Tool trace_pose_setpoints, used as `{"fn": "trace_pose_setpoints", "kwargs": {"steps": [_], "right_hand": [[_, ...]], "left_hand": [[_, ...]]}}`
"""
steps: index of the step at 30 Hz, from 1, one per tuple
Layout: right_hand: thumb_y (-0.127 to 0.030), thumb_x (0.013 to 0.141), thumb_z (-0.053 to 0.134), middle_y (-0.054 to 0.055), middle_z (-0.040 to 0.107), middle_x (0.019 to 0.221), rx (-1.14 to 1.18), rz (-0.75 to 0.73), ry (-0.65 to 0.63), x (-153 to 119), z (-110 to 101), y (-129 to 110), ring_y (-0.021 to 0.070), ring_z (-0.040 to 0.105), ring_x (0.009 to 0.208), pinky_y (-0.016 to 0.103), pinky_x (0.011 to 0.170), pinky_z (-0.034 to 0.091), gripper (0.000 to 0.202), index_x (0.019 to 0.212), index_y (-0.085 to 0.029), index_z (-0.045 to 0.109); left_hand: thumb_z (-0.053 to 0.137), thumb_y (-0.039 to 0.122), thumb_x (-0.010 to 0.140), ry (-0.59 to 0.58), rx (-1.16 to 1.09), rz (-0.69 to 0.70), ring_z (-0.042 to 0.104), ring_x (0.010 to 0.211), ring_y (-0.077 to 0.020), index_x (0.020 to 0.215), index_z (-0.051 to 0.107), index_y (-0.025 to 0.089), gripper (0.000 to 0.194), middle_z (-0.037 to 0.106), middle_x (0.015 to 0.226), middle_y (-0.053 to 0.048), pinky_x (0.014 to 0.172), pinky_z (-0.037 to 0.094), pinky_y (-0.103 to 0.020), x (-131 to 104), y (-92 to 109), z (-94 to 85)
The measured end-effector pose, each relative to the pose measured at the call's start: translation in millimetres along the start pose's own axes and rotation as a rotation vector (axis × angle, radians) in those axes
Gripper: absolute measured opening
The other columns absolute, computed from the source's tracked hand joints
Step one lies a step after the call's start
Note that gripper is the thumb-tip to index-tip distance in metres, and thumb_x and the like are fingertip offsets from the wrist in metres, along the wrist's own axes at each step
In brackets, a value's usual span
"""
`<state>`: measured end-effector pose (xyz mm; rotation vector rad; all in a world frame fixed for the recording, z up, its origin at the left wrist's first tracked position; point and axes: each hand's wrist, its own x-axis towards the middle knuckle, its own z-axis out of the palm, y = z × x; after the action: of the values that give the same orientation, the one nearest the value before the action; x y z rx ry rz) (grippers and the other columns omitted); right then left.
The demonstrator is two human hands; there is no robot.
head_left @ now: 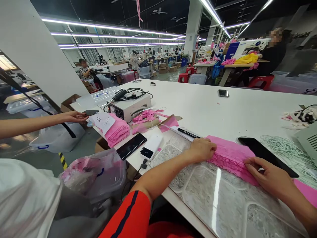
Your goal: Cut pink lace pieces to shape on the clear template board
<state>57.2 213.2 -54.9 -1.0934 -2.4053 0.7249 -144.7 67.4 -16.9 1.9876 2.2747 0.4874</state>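
A stack of pink fabric pieces [229, 155] lies on a glossy marbled board [218, 201] on the white table [205, 105]. My left hand [201, 149] rests curled against the stack's left end. My right hand [266, 175] presses its fingertips on the stack's near right edge. A black phone [267, 155] lies just behind the stack, close to my right hand. A black pen [188, 133] sits beyond my left hand.
A co-worker's hand [74, 116] reaches in at the left toward a second pink stack [116, 130] with a paper label. A white machine box [130, 107], another phone [131, 146], a power bank [151, 147] and plastic bins [99, 175] stand nearby.
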Motion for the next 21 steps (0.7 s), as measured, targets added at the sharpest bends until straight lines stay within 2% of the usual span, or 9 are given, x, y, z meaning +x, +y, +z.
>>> {"fn": "trace_pose_setpoints", "kwargs": {"steps": [6,8,10,11,14,16,21], "right_hand": [[-0.05,0.052,0.06,0.004,0.068,0.064,0.012,0.037,-0.03,4.3,-2.9,-2.2,0.0199,0.054,0.044,0.036,0.049,0.041,0.024,0.066,-0.031,0.065],[-0.048,0.055,0.059,0.004,0.067,0.061,0.03,-0.009,0.006,0.4,-6.8,-11.7,0.0197,0.055,0.045,0.035,0.049,0.04,0.022,0.063,-0.028,0.064],[-0.042,0.062,0.054,0.004,0.066,0.06,0.102,-0.139,0.04,-6.1,-9.5,-22.5,0.0199,0.056,0.05,0.033,0.051,0.041,0.019,0.063,-0.025,0.062],[-0.04,0.064,0.052,0.004,0.065,0.061,0.108,-0.157,0.049,-8.3,-9.7,-26.6,0.0194,0.057,0.053,0.032,0.053,0.043,0.018,0.063,-0.024,0.06],[-0.032,0.07,0.05,0.003,0.067,0.069,0.083,-0.149,0.073,-5.5,-6.0,-28.1,0.0172,0.059,0.063,0.029,0.058,0.045,0.015,0.066,-0.023,0.06],[-0.028,0.073,0.05,0.002,0.066,0.07,0.071,-0.153,0.075,0.0,-3.4,-23.0,0.0157,0.059,0.064,0.027,0.058,0.044,0.013,0.069,-0.022,0.061],[-0.024,0.077,0.05,0.001,0.064,0.07,0.085,-0.184,0.065,2.1,-1.3,-18.5,0.0138,0.056,0.064,0.026,0.06,0.042,0.012,0.07,-0.02,0.059]], "left_hand": [[0.051,0.021,0.085,-0.006,0.028,-0.046,0.062,0.087,-0.0165,0.091,0.067,0.024,0.018,0.066,0.094,-0.001,0.075,0.047,-0.027,-2.4,4.6,-8.3],[0.053,0.021,0.084,-0.003,0.032,-0.048,0.062,0.086,-0.0167,0.089,0.068,0.023,0.016,0.067,0.092,-0.001,0.074,0.048,-0.027,-3.6,6.5,-12.2],[0.054,0.018,0.082,0.011,0.029,-0.032,0.062,0.086,-0.0177,0.087,0.069,0.022,0.017,0.067,0.09,-0.003,0.074,0.049,-0.027,-5.1,9.1,-16.1],[0.054,0.017,0.081,0.02,0.023,-0.017,0.063,0.085,-0.0183,0.086,0.07,0.021,0.017,0.067,0.089,-0.003,0.074,0.049,-0.028,-4.9,9.8,-17.6],[0.049,0.013,0.084,0.086,0.007,0.043,0.063,0.087,-0.0217,0.087,0.071,0.018,0.022,0.067,0.088,-0.008,0.081,0.049,-0.035,2.4,9.7,-18.8],[0.049,0.015,0.086,0.127,-0.006,0.116,0.061,0.096,-0.0248,0.089,0.071,0.017,0.023,0.067,0.096,-0.01,0.088,0.047,-0.04,9.7,12.2,-16.1],[0.053,0.015,0.087,0.105,-0.01,0.329,0.056,0.113,-0.0214,0.105,0.069,0.024,0.026,0.062,0.122,-0.006,0.1,0.042,-0.037,16.2,34.0,1.9]]}}
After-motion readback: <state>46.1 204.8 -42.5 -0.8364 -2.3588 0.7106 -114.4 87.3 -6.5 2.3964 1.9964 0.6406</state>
